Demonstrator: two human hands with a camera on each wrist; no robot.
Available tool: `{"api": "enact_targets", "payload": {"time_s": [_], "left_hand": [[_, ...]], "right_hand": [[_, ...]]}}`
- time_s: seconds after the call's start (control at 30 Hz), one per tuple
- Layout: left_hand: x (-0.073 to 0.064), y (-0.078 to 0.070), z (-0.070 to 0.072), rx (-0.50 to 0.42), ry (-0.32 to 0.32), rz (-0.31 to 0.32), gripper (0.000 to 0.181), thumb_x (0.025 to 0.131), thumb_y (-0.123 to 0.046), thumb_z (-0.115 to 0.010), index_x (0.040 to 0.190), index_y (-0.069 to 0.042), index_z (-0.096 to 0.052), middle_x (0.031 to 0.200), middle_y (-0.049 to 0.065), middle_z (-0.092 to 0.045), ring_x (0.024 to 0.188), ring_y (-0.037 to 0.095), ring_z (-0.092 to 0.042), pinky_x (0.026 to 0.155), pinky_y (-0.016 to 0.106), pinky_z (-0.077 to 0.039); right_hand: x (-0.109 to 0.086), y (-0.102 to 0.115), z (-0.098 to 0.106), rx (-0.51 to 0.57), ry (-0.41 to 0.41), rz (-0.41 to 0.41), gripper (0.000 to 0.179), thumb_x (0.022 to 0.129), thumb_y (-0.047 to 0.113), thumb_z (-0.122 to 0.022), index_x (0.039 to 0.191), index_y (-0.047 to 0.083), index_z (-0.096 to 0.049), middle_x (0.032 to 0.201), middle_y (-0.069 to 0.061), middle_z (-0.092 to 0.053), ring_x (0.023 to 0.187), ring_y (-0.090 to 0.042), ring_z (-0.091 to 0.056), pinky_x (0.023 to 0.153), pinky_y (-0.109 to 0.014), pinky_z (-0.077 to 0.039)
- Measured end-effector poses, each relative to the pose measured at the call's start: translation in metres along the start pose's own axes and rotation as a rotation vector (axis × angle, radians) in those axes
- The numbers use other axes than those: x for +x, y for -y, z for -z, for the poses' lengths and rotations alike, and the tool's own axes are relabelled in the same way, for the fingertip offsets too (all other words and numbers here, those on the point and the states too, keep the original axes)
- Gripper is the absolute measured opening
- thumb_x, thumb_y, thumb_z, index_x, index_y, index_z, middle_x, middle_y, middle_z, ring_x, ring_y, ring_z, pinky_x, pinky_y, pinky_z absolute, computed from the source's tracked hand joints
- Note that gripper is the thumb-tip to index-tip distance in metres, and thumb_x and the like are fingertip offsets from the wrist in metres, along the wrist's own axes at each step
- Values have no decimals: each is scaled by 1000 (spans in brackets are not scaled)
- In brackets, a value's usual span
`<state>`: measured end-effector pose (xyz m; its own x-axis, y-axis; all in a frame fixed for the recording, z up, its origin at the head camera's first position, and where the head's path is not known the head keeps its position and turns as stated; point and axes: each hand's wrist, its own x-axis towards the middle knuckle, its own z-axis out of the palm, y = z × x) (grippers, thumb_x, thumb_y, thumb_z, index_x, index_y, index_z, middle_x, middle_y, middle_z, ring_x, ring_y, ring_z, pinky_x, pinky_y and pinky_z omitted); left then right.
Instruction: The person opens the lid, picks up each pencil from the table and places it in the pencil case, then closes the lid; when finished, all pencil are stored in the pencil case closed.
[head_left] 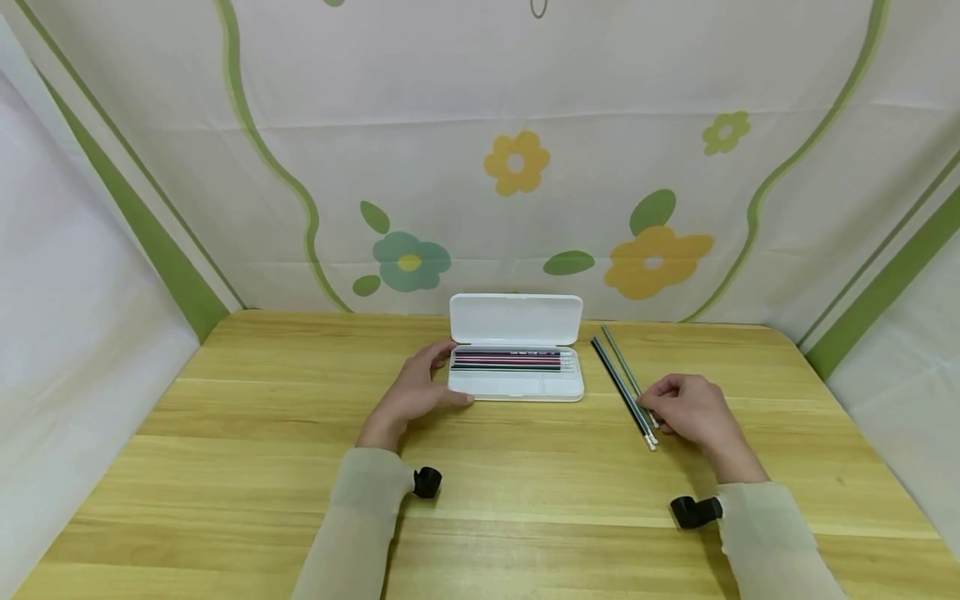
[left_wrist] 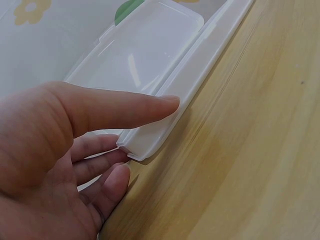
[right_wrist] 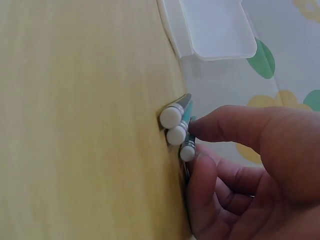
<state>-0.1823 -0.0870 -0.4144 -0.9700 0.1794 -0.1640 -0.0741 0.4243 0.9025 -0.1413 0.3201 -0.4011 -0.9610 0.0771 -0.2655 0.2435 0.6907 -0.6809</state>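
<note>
A white pencil case (head_left: 487, 386) lies with its lid (head_left: 516, 320) raised, several dark and red pencils (head_left: 504, 361) in its rear part. My left hand (head_left: 411, 393) grips the case's left end, thumb along the front wall (left_wrist: 200, 67) and the other fingers around the left side and back corner. To the right of the case, my right hand (head_left: 693, 410) pinches a green pencil (head_left: 621, 360) near its white eraser (right_wrist: 188, 153), between thumb and fingers. Two more pencils (head_left: 617, 379) lie side by side just left of it, their eraser ends (right_wrist: 171, 118) towards me.
The wooden table (head_left: 525, 517) reaches back to a hanging cloth (head_left: 420, 167) printed with flowers, close behind the raised lid. Cloth walls (head_left: 82, 333) also stand at the left and right sides. A small black camera sits on each wrist.
</note>
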Motion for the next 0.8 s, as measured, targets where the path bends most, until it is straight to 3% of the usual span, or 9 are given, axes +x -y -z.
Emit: {"api": "enact_targets", "payload": {"time_s": [0.5,0.8], "left_hand": [[-1,0,0,-16,7,-5,91,77,-9,-94,157,-16,-52,164,9,-51,152,37,-43,130,59,-32],[0,-1,2,8,13,-18,91,77,-8,-93,158,-16,-51,164,10,-49,150,37,-42,128,58,-34]], "right_hand": [[3,-5,3,87,9,-29,43,106,32,-60,126,-6,-65,96,-8,-71,80,-15,-68,68,-27,-62],[3,-4,6,215,23,-46,43,108,26,-55,133,-8,-60,101,-7,-74,83,-9,-72,70,-26,-63]]}}
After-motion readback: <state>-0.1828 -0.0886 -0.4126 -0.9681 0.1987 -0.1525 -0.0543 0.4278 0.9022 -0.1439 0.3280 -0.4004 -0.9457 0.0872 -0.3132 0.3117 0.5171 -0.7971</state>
